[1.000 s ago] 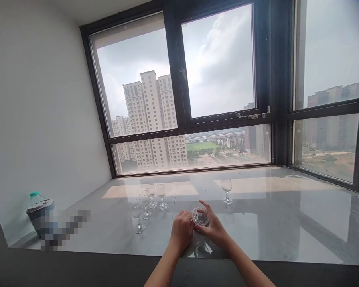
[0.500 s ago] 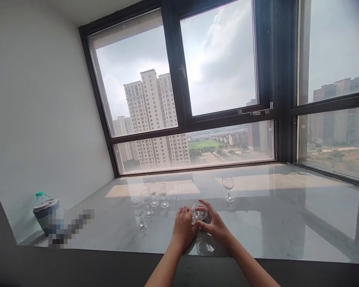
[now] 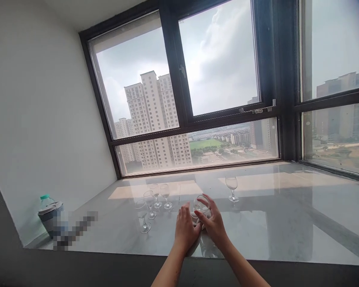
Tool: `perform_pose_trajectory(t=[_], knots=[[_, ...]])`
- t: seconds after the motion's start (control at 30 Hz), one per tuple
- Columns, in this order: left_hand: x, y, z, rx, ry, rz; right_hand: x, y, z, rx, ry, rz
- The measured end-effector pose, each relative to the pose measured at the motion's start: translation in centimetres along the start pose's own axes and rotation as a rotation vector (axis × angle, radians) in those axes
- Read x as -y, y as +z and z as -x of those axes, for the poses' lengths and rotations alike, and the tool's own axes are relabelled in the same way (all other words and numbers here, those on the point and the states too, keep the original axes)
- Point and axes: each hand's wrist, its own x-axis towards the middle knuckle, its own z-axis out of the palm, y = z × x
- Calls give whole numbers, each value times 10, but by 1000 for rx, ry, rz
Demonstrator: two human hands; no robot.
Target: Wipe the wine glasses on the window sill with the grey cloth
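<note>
A clear stemmed glass (image 3: 201,203) is between my two hands near the front of the sill. My right hand (image 3: 214,224) curls round its bowl, with fingers on the far side and thumb on the near side. Lower down, my left hand (image 3: 185,228) is closed at the foot end of the same glass; its fingers partly hide the stem. To the left stand several similar glasses, the nearest glass (image 3: 142,215) a little in front of the others. One more glass (image 3: 231,184) stands upright by itself, behind and right of my hands.
The glossy grey sill (image 3: 251,235) ends at a front edge below my wrists. At far left are a lidded paper cup (image 3: 50,217), a green-capped bottle (image 3: 44,199) and a blurred-out patch. A dark-framed window (image 3: 227,113) rises behind, with a white wall (image 3: 54,119) on the left.
My right hand has shifted its grip on the glass, its thumb now higher across the near side. The glass is tipped differently. The whole view has moved slightly; the standing glasses stay put.
</note>
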Motion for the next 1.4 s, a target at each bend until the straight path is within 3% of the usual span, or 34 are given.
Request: perform_pose_trajectory(t=[0.17,0.33,0.5,0.8,0.87,0.97,1.0,1.07,1.17,1.23,1.3,1.4], knots=[[0,-2,-1,81,-74,2,17,-32,-28,-148,56,-15],[-2,-4,-1,86,-76,-23,2,-90,-59,-438,234,418],[0,0,-1,49,-62,-43,-28,-127,-72,-420,365,669],[-1,-2,0,51,-60,-33,-42,-127,-86,-333,440,683],[-2,-2,0,46,-62,-27,-40,-120,-79,-456,337,755],[-3,-2,0,31,-67,-16,-36,-98,-56,-624,15,852],[-4,-2,0,25,-71,-12,-36,-88,-46,-579,-77,844],[-4,-3,0,14,-86,-11,-38,-66,-28,-348,-170,778],[-4,-4,-1,4,-104,-18,-49,-35,-10,83,-92,647],[-3,-5,0,-2,-108,-19,-58,-23,-6,279,15,614],[-2,-5,0,-8,-103,-18,-65,-19,-4,361,71,623],[-4,-7,1,-28,-82,-15,-70,-23,-5,365,63,672]])
